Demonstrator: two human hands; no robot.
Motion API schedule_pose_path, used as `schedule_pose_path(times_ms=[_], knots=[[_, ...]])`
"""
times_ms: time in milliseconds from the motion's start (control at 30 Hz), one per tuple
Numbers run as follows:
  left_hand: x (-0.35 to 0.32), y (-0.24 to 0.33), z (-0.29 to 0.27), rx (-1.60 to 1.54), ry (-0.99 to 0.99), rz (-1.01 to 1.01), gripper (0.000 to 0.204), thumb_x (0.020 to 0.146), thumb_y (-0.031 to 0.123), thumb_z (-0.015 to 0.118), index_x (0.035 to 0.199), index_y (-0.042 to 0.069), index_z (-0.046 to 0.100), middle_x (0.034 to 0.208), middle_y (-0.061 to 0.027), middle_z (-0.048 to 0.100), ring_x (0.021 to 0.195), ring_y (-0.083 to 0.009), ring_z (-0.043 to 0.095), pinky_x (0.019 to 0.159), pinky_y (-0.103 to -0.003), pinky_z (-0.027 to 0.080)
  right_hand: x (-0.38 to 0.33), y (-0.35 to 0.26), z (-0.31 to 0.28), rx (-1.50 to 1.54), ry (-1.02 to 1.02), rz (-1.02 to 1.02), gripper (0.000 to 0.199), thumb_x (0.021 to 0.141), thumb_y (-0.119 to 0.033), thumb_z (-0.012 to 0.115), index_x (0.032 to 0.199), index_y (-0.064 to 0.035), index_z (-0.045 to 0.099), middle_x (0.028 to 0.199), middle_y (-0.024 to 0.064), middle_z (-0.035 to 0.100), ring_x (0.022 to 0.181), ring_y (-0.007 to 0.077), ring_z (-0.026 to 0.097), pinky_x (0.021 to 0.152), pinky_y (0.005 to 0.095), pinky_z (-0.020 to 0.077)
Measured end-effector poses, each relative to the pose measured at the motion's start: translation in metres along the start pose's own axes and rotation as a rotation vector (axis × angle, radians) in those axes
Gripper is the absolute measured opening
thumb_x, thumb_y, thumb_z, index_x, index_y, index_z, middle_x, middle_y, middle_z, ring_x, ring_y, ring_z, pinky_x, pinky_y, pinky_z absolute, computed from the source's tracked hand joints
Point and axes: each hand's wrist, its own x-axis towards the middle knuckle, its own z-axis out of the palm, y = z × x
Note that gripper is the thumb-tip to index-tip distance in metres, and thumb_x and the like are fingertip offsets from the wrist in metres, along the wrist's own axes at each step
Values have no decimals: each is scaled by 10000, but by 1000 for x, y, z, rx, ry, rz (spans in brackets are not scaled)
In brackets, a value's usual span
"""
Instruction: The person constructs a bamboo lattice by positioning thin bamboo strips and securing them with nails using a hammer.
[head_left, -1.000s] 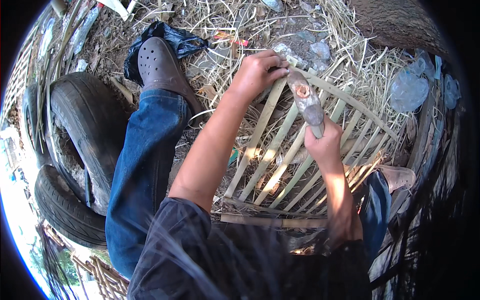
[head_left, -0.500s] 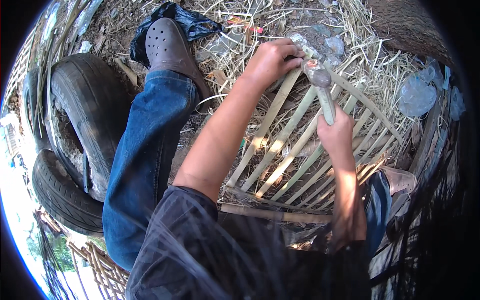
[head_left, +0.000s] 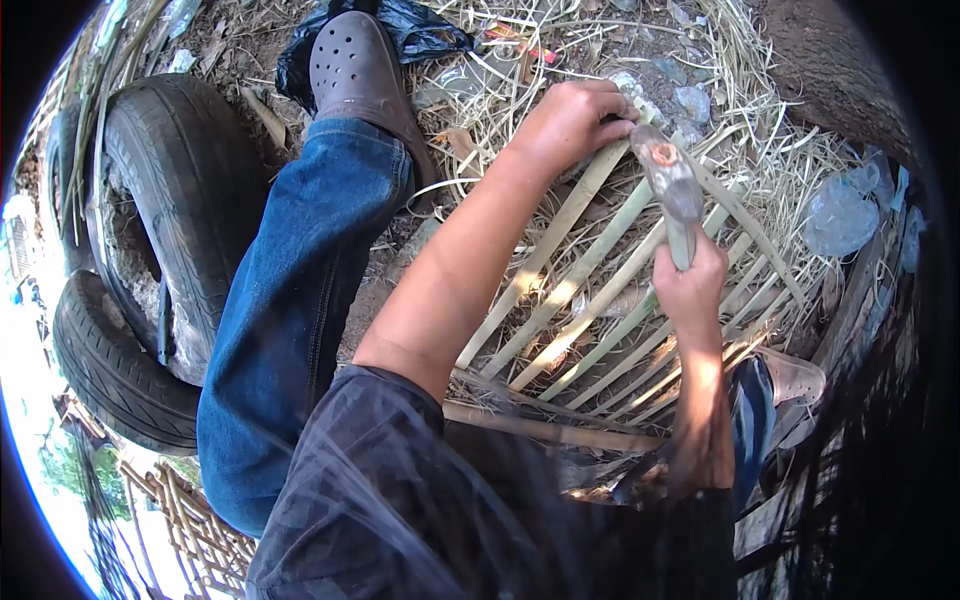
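My right hand (head_left: 690,283) is closed round the short handle of a hammer (head_left: 672,178). The hammer's worn metal head is tilted up beside my left fingertips, above the far corner of a frame of pale bamboo slats (head_left: 597,280). At that corner my left hand (head_left: 582,120) pinches with thumb and fingers by the end of the leftmost slat; what lies between the fingertips is too small to make out. Several slats fan toward me from there, and a longer bamboo strip (head_left: 745,215) crosses their far ends on the right.
Old tyres (head_left: 185,190) are stacked at the left, close to my jeans leg and clog (head_left: 350,65). A black plastic bag (head_left: 430,35) lies beyond the clog. Dry bamboo shavings (head_left: 760,120) litter the ground. A tree trunk (head_left: 830,70) and crumpled clear plastic (head_left: 840,218) are at the right.
The view has shifted a little, moving the scene rightward. The hammer head has tilted up and shows larger, still beside my left fingers. My left hand keeps its pinch at the corner.
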Motion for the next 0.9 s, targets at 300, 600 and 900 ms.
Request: schedule_pose_path(times_ms=[300, 600, 900], knots=[[5, -3, 3, 17, 23, 45, 161, 748, 163, 761, 861, 54, 724, 857, -104, 691, 800, -311, 666, 742, -391, 545, 8, 1, 3, 29, -22, 94, 174, 761, -35, 591, 925, 13, 621, 659, 210, 575, 616, 395, 605, 606, 396, 490], [3, 2, 2, 44, 51, 35, 166, 731, 131, 774, 858, 40, 720, 847, -111, 693, 775, -308, 670, 710, -370, 550, 8, -4, -3, 2, 0, 81, 202, 773, -38, 586, 964, 1, 639, 685, 216, 593, 637, 402, 613, 619, 385, 493], [5, 0, 4, 29, 67, 91, 202, 709, 118, 790, 863, 15, 709, 824, -133, 679, 736, -317, 667, 678, -373, 546, 10, -3, -7, 28, 35, 121, 184, 765, -37, 575, 937, 6, 627, 660, 223, 568, 634, 433, 588, 594, 414, 476]])
